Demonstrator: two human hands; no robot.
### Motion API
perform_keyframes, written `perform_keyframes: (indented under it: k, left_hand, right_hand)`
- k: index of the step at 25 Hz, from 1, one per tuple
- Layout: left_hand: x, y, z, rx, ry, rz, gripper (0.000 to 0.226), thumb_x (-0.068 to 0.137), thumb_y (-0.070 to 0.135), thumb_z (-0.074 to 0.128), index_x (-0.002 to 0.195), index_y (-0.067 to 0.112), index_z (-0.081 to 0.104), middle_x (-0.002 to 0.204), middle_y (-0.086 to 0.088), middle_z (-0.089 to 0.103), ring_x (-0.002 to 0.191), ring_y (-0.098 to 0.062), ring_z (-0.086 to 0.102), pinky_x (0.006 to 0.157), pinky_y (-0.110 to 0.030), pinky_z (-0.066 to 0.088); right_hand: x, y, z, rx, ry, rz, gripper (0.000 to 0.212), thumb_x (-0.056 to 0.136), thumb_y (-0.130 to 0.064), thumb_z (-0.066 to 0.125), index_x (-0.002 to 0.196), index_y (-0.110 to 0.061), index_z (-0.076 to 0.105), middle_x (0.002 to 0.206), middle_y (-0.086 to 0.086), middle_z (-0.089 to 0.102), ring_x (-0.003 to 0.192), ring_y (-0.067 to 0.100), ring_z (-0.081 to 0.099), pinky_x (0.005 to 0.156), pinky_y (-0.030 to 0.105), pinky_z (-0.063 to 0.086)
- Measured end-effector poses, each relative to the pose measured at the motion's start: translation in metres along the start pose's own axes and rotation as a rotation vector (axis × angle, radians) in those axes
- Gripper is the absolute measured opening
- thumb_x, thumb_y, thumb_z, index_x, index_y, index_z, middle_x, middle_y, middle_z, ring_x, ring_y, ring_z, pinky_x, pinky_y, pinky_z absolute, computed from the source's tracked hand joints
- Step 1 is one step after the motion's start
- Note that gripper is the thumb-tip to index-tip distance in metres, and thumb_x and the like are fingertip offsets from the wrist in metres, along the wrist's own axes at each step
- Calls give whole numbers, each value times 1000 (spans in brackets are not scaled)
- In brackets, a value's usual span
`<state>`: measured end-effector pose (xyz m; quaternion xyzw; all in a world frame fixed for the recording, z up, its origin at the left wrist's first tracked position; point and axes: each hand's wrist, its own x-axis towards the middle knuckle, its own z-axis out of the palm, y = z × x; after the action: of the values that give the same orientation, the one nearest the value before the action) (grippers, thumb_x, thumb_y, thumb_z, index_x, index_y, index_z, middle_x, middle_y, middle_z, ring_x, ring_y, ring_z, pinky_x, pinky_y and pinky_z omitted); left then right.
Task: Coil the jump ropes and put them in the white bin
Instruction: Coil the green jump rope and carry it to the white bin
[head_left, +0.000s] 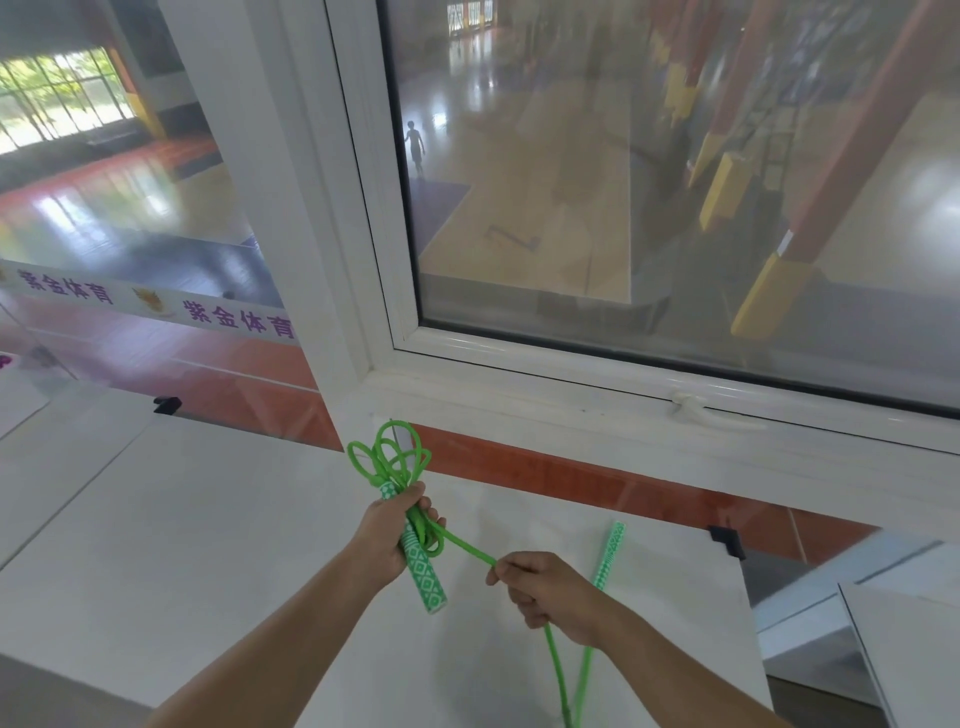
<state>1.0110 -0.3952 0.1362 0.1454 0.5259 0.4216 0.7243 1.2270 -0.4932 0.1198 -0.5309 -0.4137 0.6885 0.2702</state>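
The left hand (387, 535) grips a green jump rope (395, 462) over the white table (208, 545), its fingers (423, 506) curled round one patterned green-and-white handle (423, 571) together with a bundle of coiled loops. The loops fan out above the fist toward 12 o'clock; the handle's free end sticks out below the fist toward 5 o'clock. From the bundle a single strand runs toward 4 o'clock into the right hand (550, 587), whose fingers (511, 577) pinch it. Below that hand the rope drops toward 6 o'clock and leaves the view. The second handle (612, 551) shows just beside the right hand at its 2 o'clock, slanting upward, its cord passing behind the wrist.

The table stands against a white-framed window (395, 322) at 12 o'clock, through which a glossy gym floor (519, 156) shows, with a distant person (415, 145) on it. A metal surface (810, 639) lies at 4 o'clock.
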Motion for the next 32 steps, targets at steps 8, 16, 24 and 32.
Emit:
perform_keyframes:
  k: [8, 16, 24, 32]
  left_hand:
    - [-25, -19, 11, 457, -267, -87, 17, 100, 7, 58, 107, -8, 56, 105, -32, 71, 87, -41, 73, 74, -46, 59]
    - [-36, -45, 13, 428, -407, -188, 24, 100, 9, 59, 113, -10, 64, 101, -25, 71, 91, -38, 70, 80, -44, 58]
    - [-26, -38, -13, 857, -350, -133, 13, 92, 3, 64, 82, 4, 55, 66, -11, 55, 60, -25, 59, 64, -37, 55]
    - [-20, -23, -28, 1937, -195, 178, 28, 95, 24, 48, 116, 9, 58, 112, -13, 67, 99, -29, 71, 79, -34, 54]
  right_hand:
    - [7, -15, -3, -419, 196, -114, 24, 100, -24, 54, 84, -25, 72, 55, -18, 52, 46, 1, 40, 50, 16, 33]
    - [17, -14, -5, -636, 276, -250, 31, 98, -34, 57, 69, -28, 64, 66, -6, 62, 60, 2, 50, 61, 24, 39]
    - [9, -8, -31, -726, 286, -141, 27, 92, -45, 65, 69, -30, 61, 67, -8, 56, 57, 3, 46, 56, 19, 35]
    - [-13, -32, -35, -972, 143, -301, 23, 100, -40, 54, 104, -24, 71, 81, -15, 60, 74, -1, 53, 73, 15, 42]
